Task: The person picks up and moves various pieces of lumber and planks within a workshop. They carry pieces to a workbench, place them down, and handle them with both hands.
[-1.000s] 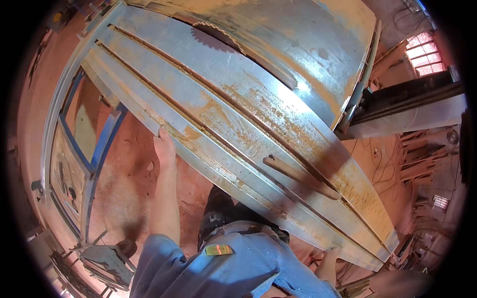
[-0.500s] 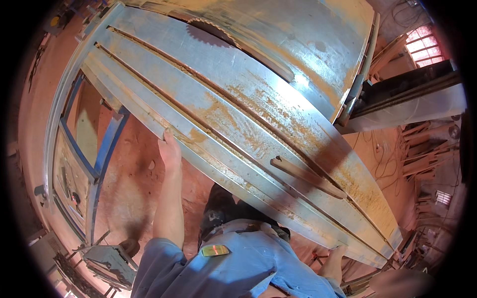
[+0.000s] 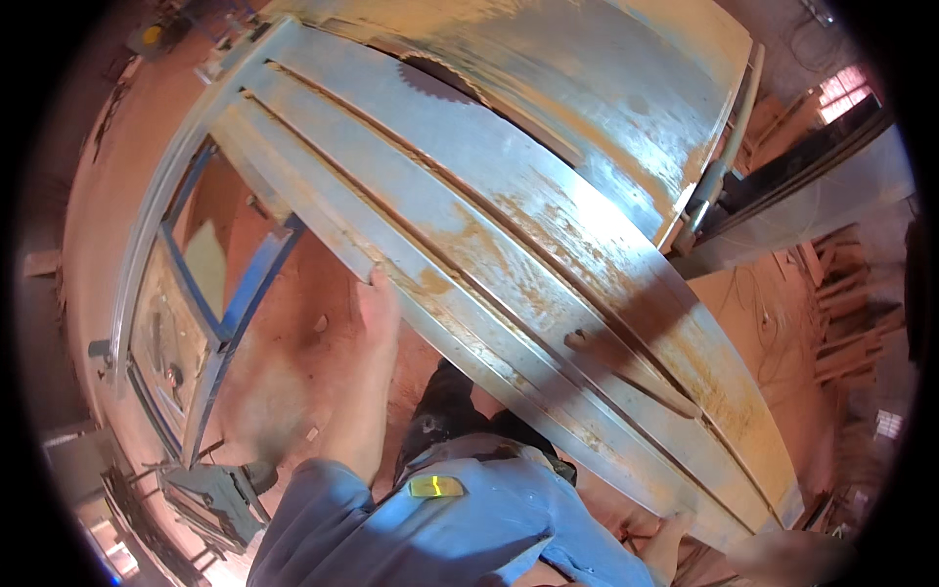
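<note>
A long metal saw table (image 3: pixel 548 235) with lengthwise slots slants across the view, brown sawdust streaked over it. My left hand (image 3: pixel 379 308) holds its near edge left of my body, thumb on top and the other fingers mostly hidden below. Farther right along that edge, my right hand (image 3: pixel 670 541) grips the rim, its fingers partly out of sight. Between the slots near the right end lies a wooden stick (image 3: pixel 641 380), which neither hand touches. The toothed circular saw blade (image 3: pixel 440 83) stands up at the far side, away from both hands.
A second metal tabletop (image 3: pixel 626 127) lies beyond the blade. On the left, a blue metal frame (image 3: pixel 256 284) stands beside a long rail (image 3: pixel 147 254). Stacked boards (image 3: pixel 851 313) lean at the right. A yellow tape measure (image 3: pixel 436 486) shows at my blue shirt.
The whole view has shifted, so the table's left end and the frame appear farther right. Both hands keep their places on the table edge, and the stick stays on the table.
</note>
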A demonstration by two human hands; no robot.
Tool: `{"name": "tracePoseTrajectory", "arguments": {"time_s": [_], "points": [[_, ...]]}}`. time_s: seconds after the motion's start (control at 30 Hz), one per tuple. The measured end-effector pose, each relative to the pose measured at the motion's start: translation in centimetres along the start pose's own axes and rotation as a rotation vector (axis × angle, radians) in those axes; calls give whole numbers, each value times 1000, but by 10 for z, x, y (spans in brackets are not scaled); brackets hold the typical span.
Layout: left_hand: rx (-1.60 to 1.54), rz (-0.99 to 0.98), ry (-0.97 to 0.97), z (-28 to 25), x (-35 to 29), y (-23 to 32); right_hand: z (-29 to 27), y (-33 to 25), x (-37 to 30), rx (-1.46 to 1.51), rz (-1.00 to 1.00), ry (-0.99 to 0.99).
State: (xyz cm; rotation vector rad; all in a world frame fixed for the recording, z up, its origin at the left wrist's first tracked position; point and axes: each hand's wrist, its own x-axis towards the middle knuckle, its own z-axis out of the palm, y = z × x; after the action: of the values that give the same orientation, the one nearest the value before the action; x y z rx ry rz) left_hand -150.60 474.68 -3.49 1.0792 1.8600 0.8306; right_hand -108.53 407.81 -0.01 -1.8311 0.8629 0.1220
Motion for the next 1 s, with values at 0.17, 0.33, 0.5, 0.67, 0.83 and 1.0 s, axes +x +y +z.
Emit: {"name": "tracePoseTrajectory", "arguments": {"time_s": [0.17, 0.33, 0.5, 0.67, 0.83, 1.0], "points": [[-39, 51, 10, -1, -7, 4, -2, -7, -38, -489, -280, 110], [-49, 51, 22, -1, 2, -9, 14, -28, -90, -822, -609, 180], [109, -43, 71, 2, 5, -9, 62, -42, -135, -931, -874, 129], [80, -116, 31, 1, 15, -12, 117, -42, -171, -997, -985, 35], [25, -106, -34, 3, 28, -29, 149, -47, -195, -1069, -1071, -7], [67, -109, -63, -3, 25, -7, 172, -64, -212, -1113, -1173, 20]]}}
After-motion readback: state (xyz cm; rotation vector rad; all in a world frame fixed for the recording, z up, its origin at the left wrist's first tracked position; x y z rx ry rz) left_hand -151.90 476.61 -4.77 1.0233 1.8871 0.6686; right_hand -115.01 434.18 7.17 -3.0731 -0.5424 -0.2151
